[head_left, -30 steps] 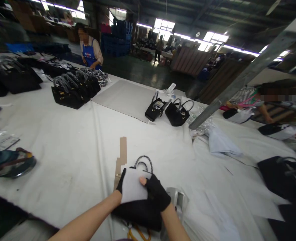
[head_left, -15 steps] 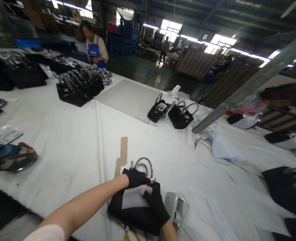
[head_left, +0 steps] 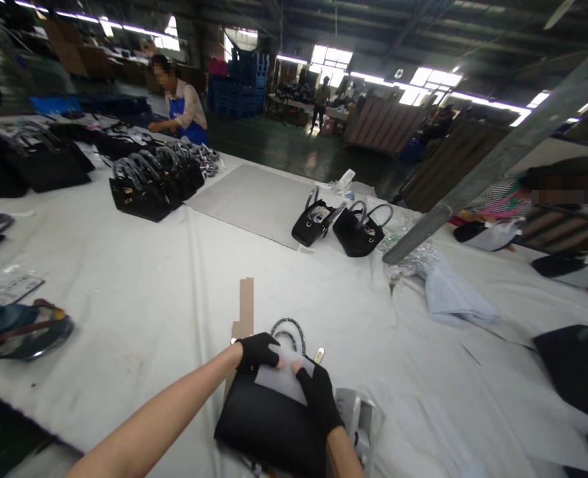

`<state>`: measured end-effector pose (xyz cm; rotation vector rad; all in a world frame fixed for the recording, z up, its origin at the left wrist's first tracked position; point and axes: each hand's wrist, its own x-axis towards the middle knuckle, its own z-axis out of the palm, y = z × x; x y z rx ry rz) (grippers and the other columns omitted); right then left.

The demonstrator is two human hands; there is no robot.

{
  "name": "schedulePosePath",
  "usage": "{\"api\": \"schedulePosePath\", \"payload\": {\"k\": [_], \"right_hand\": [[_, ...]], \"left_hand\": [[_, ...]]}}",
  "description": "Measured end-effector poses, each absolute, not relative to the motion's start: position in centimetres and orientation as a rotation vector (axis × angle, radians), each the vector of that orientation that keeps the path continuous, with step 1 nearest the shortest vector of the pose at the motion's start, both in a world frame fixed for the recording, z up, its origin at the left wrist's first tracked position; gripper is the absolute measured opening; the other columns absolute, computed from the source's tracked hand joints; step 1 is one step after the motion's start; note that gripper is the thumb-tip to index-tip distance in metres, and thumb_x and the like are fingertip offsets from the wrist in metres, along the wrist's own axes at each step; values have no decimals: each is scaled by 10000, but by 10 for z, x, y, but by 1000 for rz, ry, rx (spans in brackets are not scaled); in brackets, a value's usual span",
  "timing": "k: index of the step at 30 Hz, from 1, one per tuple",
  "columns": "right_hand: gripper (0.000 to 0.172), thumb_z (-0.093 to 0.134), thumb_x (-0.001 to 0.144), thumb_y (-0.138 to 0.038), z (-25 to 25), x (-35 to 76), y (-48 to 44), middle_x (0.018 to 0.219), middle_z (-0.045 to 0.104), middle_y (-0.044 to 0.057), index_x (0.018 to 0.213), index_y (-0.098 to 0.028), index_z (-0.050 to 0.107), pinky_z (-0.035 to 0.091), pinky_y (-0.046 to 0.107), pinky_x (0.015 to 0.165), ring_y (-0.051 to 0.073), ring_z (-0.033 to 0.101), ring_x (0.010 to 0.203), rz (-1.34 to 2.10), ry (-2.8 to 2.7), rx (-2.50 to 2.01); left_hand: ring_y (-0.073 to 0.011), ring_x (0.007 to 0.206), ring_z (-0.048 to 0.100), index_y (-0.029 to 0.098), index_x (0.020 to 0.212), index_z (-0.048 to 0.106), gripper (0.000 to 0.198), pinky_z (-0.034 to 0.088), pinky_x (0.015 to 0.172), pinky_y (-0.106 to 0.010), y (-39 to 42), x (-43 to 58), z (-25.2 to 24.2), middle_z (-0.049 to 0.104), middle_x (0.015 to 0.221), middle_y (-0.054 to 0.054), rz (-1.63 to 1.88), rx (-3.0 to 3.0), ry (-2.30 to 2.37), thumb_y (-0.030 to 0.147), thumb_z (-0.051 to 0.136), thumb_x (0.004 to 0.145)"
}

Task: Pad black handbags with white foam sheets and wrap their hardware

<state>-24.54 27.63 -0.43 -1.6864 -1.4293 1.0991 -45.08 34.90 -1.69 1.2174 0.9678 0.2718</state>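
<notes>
Where the floor of a wide hall ends, a white-covered worktop (head_left: 125, 279) fills the foreground, and a grey metal post (head_left: 478, 162) slants up over its right side. Beyond the far left edge stands a co-worker in a blue apron (head_left: 187, 116), and another person, with a striped sleeve (head_left: 492, 194), is at the right. A flat grey sheet (head_left: 254, 202) lies towards the far side, with a close row of black handbags (head_left: 157, 192) at its left and two more black handbags (head_left: 356, 238) at its right. Nearest the wearer, a single black handbag (head_left: 274, 425) lies on the worktop, its wrapped handles (head_left: 288, 320) pointing away. Well apart from it, at the left, rests an electric iron (head_left: 30, 332). The left hand (head_left: 258, 352) and right hand (head_left: 320, 393), both in black fingerless gloves, are at either side of the handbag's upper part. Between them is a thin pale sheet (head_left: 277, 380), and the fingers of both hands are clamped on it, thumb tips in front and near each other. A brown cardboard strip (head_left: 246, 299) lies just beyond the left hand, and a gold-coloured metal tab (head_left: 319, 356) sticks up beside the right hand
</notes>
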Motion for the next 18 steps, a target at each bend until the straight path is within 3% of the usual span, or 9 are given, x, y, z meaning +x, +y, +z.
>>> {"api": "schedulePosePath", "payload": {"k": [4,9,14,18], "right_hand": [[445,609,753,-533,-1,-246,277,930,738,131,887,-121,713,543,367,764,291,674,885,1199,-1404,-1655],[441,633,708,-546,-8,-241,274,826,736,119,813,-124,708,543,352,672,288,674,799,1237,-1402,-1675],[410,627,692,-533,-9,-244,278,748,726,113,739,-133,702,522,327,599,275,665,735,1127,-1404,-1753],[377,640,676,-510,-10,-244,283,702,717,108,698,-139,697,509,323,574,266,657,688,1125,-1403,-1759]], "left_hand": [[-154,605,583,129,690,632,192,458,567,-251,347,-444,-26,585,606,14,317,1191,1040,259,696,563],[-168,606,597,129,691,642,174,436,529,-245,347,-441,-28,589,602,10,272,1204,1067,181,679,529],[-187,623,625,136,723,647,223,497,540,-271,360,-445,-24,645,652,-26,151,1167,1056,303,700,587],[-199,713,658,139,921,663,427,521,570,-265,371,-448,-21,701,807,-50,99,1204,1130,351,757,562]]}}
